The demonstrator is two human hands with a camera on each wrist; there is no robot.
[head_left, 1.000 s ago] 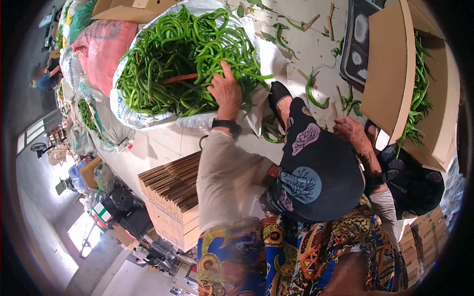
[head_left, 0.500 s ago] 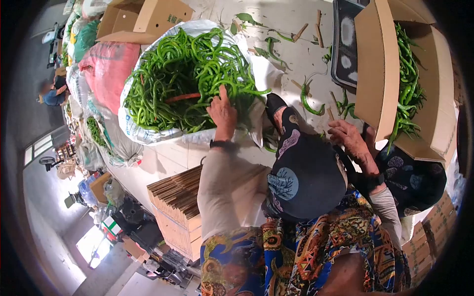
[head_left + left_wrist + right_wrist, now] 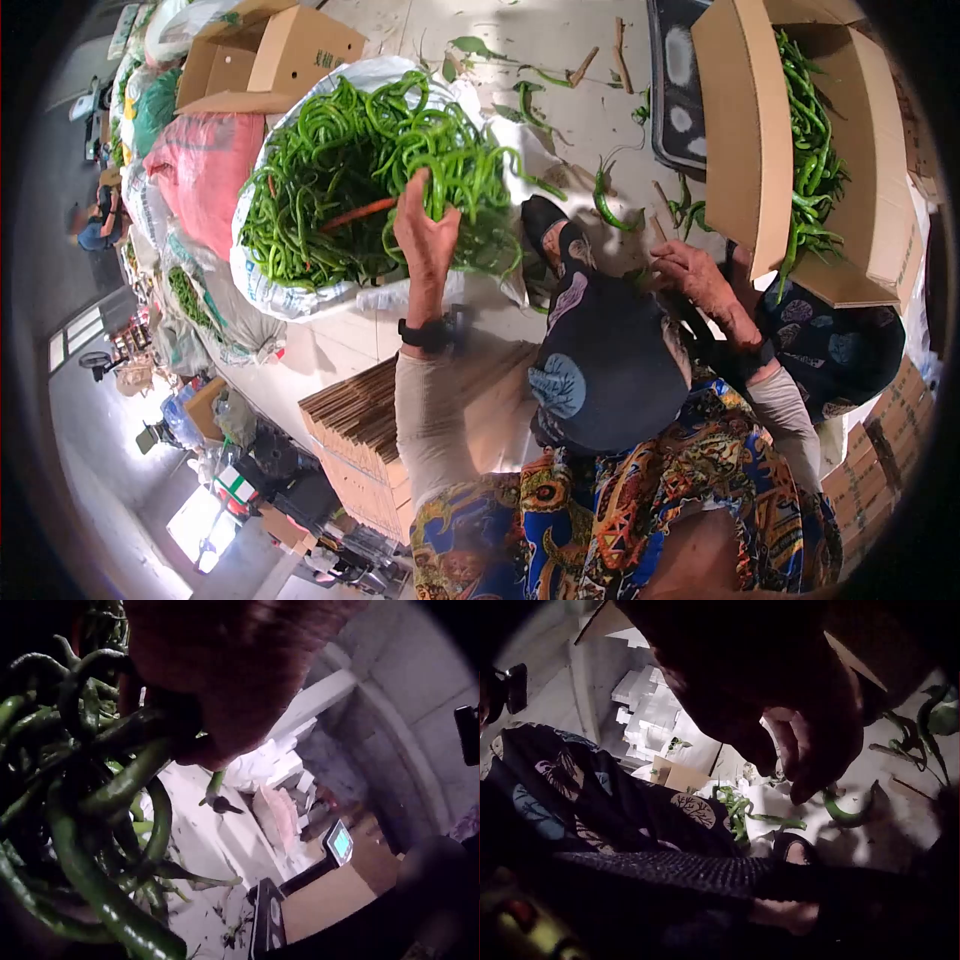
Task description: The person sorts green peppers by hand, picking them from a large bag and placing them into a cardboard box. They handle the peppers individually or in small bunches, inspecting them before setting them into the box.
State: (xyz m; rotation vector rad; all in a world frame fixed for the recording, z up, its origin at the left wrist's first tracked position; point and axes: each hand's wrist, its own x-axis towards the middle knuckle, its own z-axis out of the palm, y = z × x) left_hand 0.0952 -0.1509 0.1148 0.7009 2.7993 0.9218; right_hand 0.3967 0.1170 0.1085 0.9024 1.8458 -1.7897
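Observation:
Long green chili peppers [image 3: 310, 220] fill a white woven sack [image 3: 262, 290], with one red pepper [image 3: 357, 215] lying among them. At the sack's near right side, my left hand [image 3: 425, 245] grips a bunch of green peppers. In the left wrist view, these gripped peppers [image 3: 112, 795] spread out beneath the palm, and one stem end pokes out by the hand's edge. My right hand [image 3: 695, 280] hangs over my right knee with loosely bent fingers and holds nothing. The right wrist view shows it dark, above loose peppers [image 3: 847, 814] on the floor.
A cardboard box [image 3: 745, 140] with green peppers stands at the right, beside a black tray-like object [image 3: 678, 80]. Stalks and leaves [image 3: 475, 47] litter the tiled floor. Flattened cartons [image 3: 360, 420] are stacked at left, with a pink sack [image 3: 205, 180] and an open box [image 3: 270, 60] beyond.
My left hand has gone from an extended forefinger on the peppers to gripping a bunch, and peppers beside it have shifted. The right hand's fingers have loosened. The head view has shifted slightly.

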